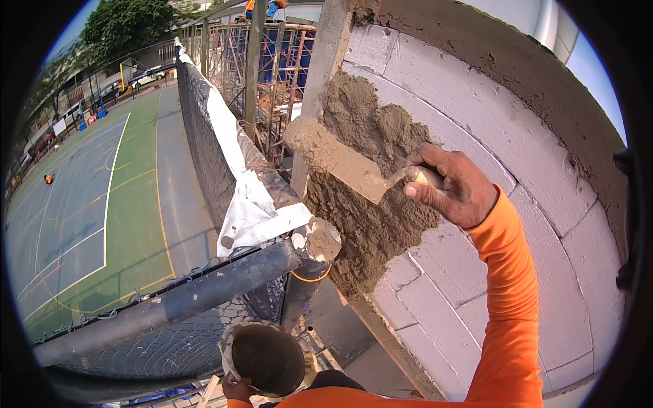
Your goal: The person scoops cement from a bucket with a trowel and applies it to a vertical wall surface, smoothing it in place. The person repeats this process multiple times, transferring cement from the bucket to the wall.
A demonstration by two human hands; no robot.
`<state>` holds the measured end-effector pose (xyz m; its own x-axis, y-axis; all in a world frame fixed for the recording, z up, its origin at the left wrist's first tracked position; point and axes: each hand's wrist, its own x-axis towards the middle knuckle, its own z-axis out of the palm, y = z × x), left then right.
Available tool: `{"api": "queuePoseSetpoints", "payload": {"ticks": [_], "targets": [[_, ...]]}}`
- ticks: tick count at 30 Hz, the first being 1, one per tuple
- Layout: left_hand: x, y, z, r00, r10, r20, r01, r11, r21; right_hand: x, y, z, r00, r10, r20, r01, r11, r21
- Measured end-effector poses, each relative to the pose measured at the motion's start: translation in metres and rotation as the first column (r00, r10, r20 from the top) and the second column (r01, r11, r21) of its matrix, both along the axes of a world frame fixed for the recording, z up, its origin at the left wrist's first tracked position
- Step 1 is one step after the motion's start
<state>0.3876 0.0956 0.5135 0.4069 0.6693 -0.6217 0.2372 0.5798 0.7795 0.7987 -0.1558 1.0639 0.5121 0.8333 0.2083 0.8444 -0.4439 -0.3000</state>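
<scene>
My right hand point(449, 187), in an orange sleeve, is closed round the handle of a trowel point(350, 173), whose blade carries grey wet mortar at its left end. The blade is over a rough patch of mortar point(367, 238) on a wall of pale blocks point(462, 258), near the wall's left edge; whether it touches the patch I cannot tell. Low at the centre, my left hand point(238, 386) grips the rim of a round bucket point(228, 343) with dark grey mortar inside.
A black pipe railing point(204, 279) with wire mesh, white sheeting point(238, 197) and a capped post point(316, 238) runs left of the wall. Beyond lie a green and blue court point(81, 204) with a distant person in orange point(49, 179), scaffolding point(279, 81), and a worker point(269, 9) at the top.
</scene>
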Motion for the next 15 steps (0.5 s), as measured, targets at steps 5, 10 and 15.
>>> {"api": "queuePoseSetpoints", "payload": {"ticks": [5,10,15], "targets": [[0.006,-0.018,0.001,0.979,-0.011,-0.204,0.070,0.956,0.284,0.155,0.087,-0.016,0.621,0.278,-0.733,-0.028,0.942,0.333],[0.009,-0.040,0.020,0.974,0.214,-0.073,-0.202,0.969,0.144,0.277,0.122,-0.018,0.840,-0.052,-0.540,0.418,0.696,0.584],[0.010,-0.052,0.018,0.945,0.294,-0.143,-0.297,0.955,0.000,0.293,0.125,0.000,0.920,-0.066,-0.386,0.277,0.808,0.520]]}}
